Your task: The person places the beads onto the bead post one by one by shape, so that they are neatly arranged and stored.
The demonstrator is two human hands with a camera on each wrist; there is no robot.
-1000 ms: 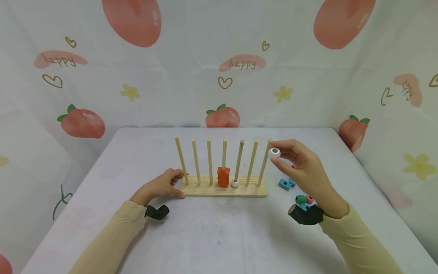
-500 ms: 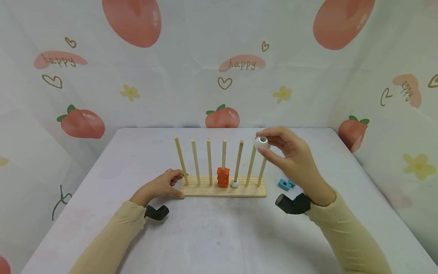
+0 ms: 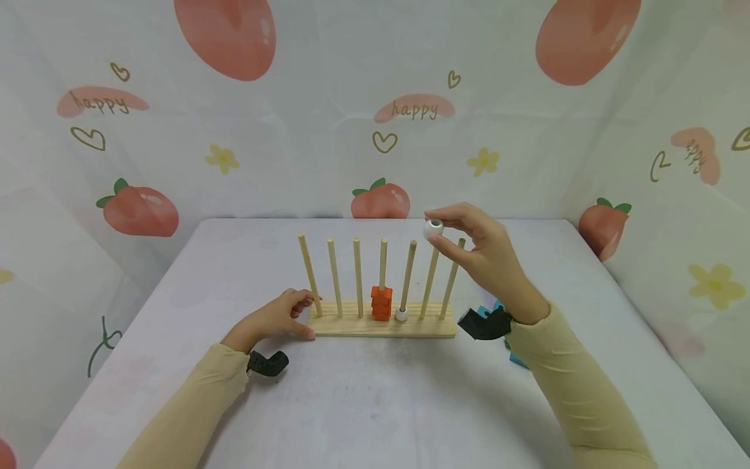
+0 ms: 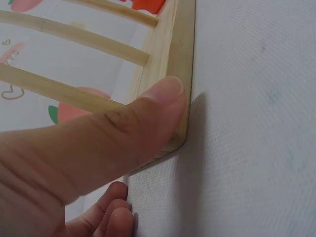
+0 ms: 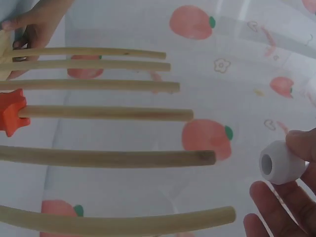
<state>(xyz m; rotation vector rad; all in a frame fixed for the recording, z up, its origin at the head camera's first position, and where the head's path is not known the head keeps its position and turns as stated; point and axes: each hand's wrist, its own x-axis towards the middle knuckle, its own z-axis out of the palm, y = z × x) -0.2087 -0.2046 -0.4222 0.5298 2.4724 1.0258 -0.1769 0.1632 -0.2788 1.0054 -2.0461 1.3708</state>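
A wooden peg board point(image 3: 381, 330) with several upright pegs sits mid-table. At its left end my left hand point(image 3: 272, 320) grips the base, thumb point(image 4: 158, 106) along the front edge and fingers towards the back. High by the right-hand pegs, my right hand point(image 3: 483, 254) pinches a white bead point(image 3: 433, 228) between thumb and fingers. Its hole point(image 5: 267, 164) faces the peg tips in the right wrist view, with a gap between them. Stacked orange star-shaped beads point(image 3: 381, 304) sit on the middle peg. One white bead point(image 3: 401, 314) rests at the bottom of the peg to their right.
Teal blocks point(image 3: 518, 359) lie on the table at the right, partly hidden by the right forearm and the black wrist camera point(image 3: 485, 324). Another black wrist camera point(image 3: 268, 363) sits at the left cuff. A printed cloth backdrop point(image 3: 281, 130) stands behind the table.
My right hand has moved left and up with the white bead, from beside the rightmost peg to the top of the second peg from the right. The left hand stays put.
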